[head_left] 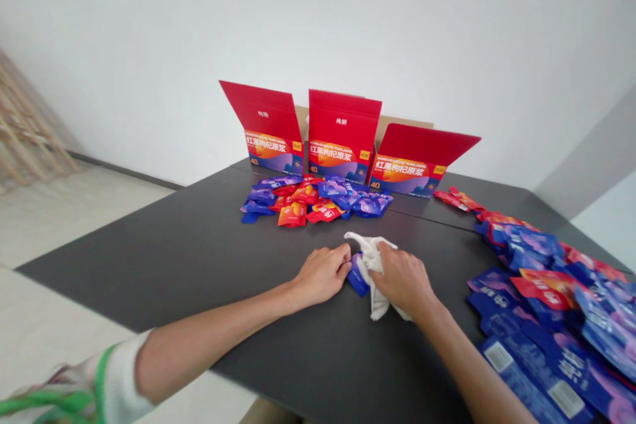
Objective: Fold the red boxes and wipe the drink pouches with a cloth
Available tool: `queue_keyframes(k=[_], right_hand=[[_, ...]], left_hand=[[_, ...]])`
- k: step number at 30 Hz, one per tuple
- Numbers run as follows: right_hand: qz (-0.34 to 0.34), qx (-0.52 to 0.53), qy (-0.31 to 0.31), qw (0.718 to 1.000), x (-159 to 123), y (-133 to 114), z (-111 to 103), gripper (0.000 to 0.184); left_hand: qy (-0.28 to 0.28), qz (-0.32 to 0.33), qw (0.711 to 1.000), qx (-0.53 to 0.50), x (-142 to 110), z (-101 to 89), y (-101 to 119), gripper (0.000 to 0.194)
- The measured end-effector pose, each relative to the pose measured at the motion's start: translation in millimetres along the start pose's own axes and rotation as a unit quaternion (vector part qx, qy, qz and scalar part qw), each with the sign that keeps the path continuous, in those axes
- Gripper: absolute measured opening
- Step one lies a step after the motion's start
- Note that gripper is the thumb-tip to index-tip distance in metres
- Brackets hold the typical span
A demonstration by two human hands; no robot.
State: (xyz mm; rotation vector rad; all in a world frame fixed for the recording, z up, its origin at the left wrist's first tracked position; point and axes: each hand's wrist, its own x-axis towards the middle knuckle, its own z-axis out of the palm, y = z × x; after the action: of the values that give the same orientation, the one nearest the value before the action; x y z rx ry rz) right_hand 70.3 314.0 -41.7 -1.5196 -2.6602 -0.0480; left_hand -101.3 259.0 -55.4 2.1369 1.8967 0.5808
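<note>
Above the middle of the dark table point(199, 245), my left hand point(322, 273) is closed, pinching the edge of a blue sachet point(358, 280). My right hand point(403, 276) is wrapped round a white cloth point(373, 252), which lies against the sachet and covers part of it. Loose cloth hangs below the right hand. Just beyond my hands is a pile of blue and red sachets point(318, 197). To the right of my right hand spreads a larger heap of the same sachets point(539, 248).
Three open red and blue cartons, the left one point(273, 126), the middle one point(342, 132) and the right one point(412, 162), stand in a row at the back with raised front flaps. A pale wall point(318, 13) rises behind. At the far left is a wooden frame point(30, 126).
</note>
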Motion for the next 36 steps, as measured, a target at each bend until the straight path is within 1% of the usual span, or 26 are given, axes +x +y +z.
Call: queue_keyframes(k=[1, 2, 3, 6, 7, 8, 11, 12, 13, 15, 16, 17, 18, 20, 21, 22, 23, 25, 26, 27, 28, 30, 31, 32, 35, 36], right_hand=[[-0.028, 0.006, -0.001, 1.000, -0.6, -1.4, -0.5, 0.028], [-0.037, 0.009, -0.004, 0.999, -0.9, -2.2, -1.2, 0.029], [-0.023, 0.006, -0.008, 1.000, -0.9, -2.1, -2.0, 0.029], [0.073, -0.019, -0.016, 0.997, -0.3, 1.6, -4.6, 0.030], [0.079, -0.023, -0.016, 0.996, -0.5, 2.3, -5.3, 0.030], [0.062, -0.021, -0.015, 0.998, -1.0, 2.1, -5.6, 0.029], [-0.034, 0.005, -0.020, 0.999, -2.6, -1.1, -5.4, 0.030], [-0.038, 0.008, -0.024, 0.999, -2.5, -1.6, -5.1, 0.031], [-0.019, 0.006, -0.026, 0.999, -2.1, -1.1, -4.9, 0.031], [0.053, -0.010, -0.025, 0.998, -1.0, 1.6, -4.4, 0.031], [0.076, -0.017, -0.019, 0.997, -0.9, 2.9, -4.2, 0.030], [0.077, -0.019, -0.014, 0.997, -1.2, 3.5, -3.8, 0.029], [0.055, -0.015, -0.011, 0.998, -1.9, 3.4, -3.3, 0.028], [-0.021, 0.003, -0.008, 1.000, -3.6, 1.7, -2.0, 0.028], [-0.044, 0.010, -0.008, 0.999, -4.1, 0.8, -1.4, 0.029], [-0.044, 0.011, -0.009, 0.999, -4.1, 0.5, -0.9, 0.029], [-0.023, 0.006, -0.009, 1.000, -3.7, 0.9, -0.7, 0.029], [0.044, -0.011, -0.009, 0.999, -2.3, 2.2, -1.1, 0.029], [0.063, -0.017, -0.008, 0.998, -1.9, 2.4, -1.6, 0.029], [0.060, -0.017, -0.010, 0.998, -1.9, 1.8, -2.0, 0.028], [0.037, -0.011, -0.011, 0.999, -2.3, 0.5, -2.3, 0.028], [-0.031, 0.010, -0.011, 0.999, -3.4, -2.9, -2.4, 0.028], [-0.047, 0.016, -0.010, 0.999, -3.6, -3.9, -2.2, 0.029], [-0.039, 0.015, -0.008, 0.999, -3.4, -4.0, -1.9, 0.028], [0.063, -0.016, 0.004, 0.998, -1.8, 0.1, -0.9, 0.027], [0.077, -0.024, 0.008, 0.997, -1.6, 1.4, -0.5, 0.027]], left_hand=[[0.000, 0.002, 1.000, 0.003, 0.1, 0.3, -0.3, 0.011], [-0.001, 0.003, 1.000, 0.004, 0.2, 0.5, -0.5, 0.011], [-0.002, 0.006, 1.000, 0.003, 0.3, 0.6, -0.6, 0.011], [-0.001, 0.013, 1.000, -0.004, 0.3, 0.7, -0.7, 0.011], [0.001, 0.015, 1.000, -0.005, 0.4, 0.7, -0.8, 0.011], [0.002, 0.017, 1.000, -0.004, 0.5, 0.6, -1.0, 0.011], [-0.007, 0.021, 1.000, 0.001, 1.3, 0.1, -1.8, 0.009], [-0.012, 0.023, 1.000, 0.002, 1.6, -0.2, -2.0, 0.009], [-0.016, 0.024, 1.000, 0.003, 1.9, -0.5, -2.0, 0.010], [-0.020, 0.025, 0.999, 0.003, 2.1, -0.8, -2.1, 0.011], [-0.019, 0.026, 0.999, 0.004, 2.1, -0.7, -2.2, 0.012], [-0.018, 0.026, 0.999, 0.006, 2.2, -0.3, -2.4, 0.012], [-0.016, 0.027, 0.999, 0.009, 2.2, 0.1, -2.8, 0.012], [-0.013, 0.033, 0.999, 0.018, 2.2, 1.2, -3.8, 0.011], [-0.011, 0.038, 0.999, 0.021, 2.2, 1.6, -4.3, 0.010], [-0.009, 0.042, 0.999, 0.024, 2.1, 1.9, -4.7, 0.010], [-0.008, 0.047, 0.999, 0.026, 2.0, 2.0, -4.9, 0.010], [-0.004, 0.057, 0.998, 0.026, 1.7, 2.1, -5.3, 0.011], [-0.002, 0.060, 0.998, 0.026, 1.5, 2.3, -5.5, 0.011], [0.001, 0.062, 0.998, 0.027, 1.5, 2.6, -5.9, 0.011], [0.004, 0.064, 0.997, 0.029, 1.5, 3.2, -6.4, 0.010], [0.009, 0.067, 0.997, 0.035, 1.7, 4.6, -7.4, 0.009], [0.010, 0.068, 0.997, 0.037, 1.9, 5.2, -7.8, 0.009], [0.011, 0.069, 0.997, 0.039, 1.9, 5.7, -8.1, 0.009], [0.009, 0.070, 0.997, 0.040, 1.8, 6.0, -7.8, 0.010], [0.010, 0.070, 0.997, 0.041, 1.6, 5.9, -7.5, 0.011]])
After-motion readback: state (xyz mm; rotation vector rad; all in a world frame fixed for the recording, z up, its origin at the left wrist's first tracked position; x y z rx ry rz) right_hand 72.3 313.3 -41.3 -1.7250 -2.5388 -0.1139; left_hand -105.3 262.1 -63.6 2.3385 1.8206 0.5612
